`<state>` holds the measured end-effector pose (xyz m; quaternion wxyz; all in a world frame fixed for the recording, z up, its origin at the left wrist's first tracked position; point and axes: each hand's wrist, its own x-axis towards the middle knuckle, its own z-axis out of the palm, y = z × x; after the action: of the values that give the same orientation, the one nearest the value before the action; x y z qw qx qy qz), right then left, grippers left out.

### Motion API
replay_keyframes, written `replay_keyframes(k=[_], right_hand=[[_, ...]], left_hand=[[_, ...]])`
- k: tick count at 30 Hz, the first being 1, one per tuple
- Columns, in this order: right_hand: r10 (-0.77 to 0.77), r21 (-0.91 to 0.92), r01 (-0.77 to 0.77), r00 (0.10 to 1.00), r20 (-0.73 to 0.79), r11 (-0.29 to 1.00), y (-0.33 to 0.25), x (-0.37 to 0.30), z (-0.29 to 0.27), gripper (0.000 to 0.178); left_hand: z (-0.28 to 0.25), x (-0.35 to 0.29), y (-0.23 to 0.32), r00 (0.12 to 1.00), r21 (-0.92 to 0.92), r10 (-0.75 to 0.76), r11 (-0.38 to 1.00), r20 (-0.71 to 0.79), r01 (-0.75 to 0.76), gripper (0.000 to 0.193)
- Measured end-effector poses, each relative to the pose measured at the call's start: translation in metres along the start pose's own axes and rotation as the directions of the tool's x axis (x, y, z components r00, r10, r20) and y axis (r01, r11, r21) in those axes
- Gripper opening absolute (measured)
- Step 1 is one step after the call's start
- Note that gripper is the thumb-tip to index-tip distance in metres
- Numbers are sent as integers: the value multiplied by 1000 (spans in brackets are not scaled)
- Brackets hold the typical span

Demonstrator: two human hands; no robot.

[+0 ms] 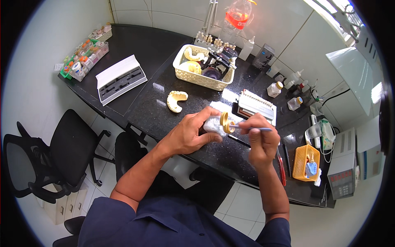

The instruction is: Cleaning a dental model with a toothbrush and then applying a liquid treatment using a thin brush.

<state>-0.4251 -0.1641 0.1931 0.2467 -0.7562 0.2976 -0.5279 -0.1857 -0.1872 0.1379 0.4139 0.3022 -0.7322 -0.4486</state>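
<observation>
My left hand [187, 133] is wrapped round a small clear bottle [212, 125] with pale contents, held tilted over the desk's front edge. Its yellow flip lid [224, 118] stands open towards the right. Between the fingers of my right hand [262, 144] is a thin lavender-handled tool [263, 129]; its inner end reaches the bottle's mouth, and I cannot make out the tip. A cream horseshoe-shaped dental cast [176, 101] lies on the black desk, left of the bottle. Behind the right hand lies a white case with a row of small pieces [256, 103].
A cream basket [201, 81] with dental casts and a dark device stands at the back. Left of it is an open white case [121, 82]. An orange basket [302, 162], red-handled tool [281, 171] and small bottles [275, 89] lie to the right. A chair [72, 148] stands left.
</observation>
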Motion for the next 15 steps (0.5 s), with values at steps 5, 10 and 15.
replay_keyframes(k=[5, 10, 15], right_hand=[[25, -60, -19, 995, 100, 998, 6, 0, 0, 14], [-88, -40, 92, 992, 93, 995, 3, 1, -1, 15], [-27, -93, 38, 992, 122, 995, -1, 3, 4, 17]], left_hand=[[2, 3, 6, 995, 103, 102, 990, -8, -101, 68], [7, -1, 2, 993, -49, 15, 999, -113, -21, 60], [4, 2, 9, 995, -59, -39, 998, -90, 33, 57]])
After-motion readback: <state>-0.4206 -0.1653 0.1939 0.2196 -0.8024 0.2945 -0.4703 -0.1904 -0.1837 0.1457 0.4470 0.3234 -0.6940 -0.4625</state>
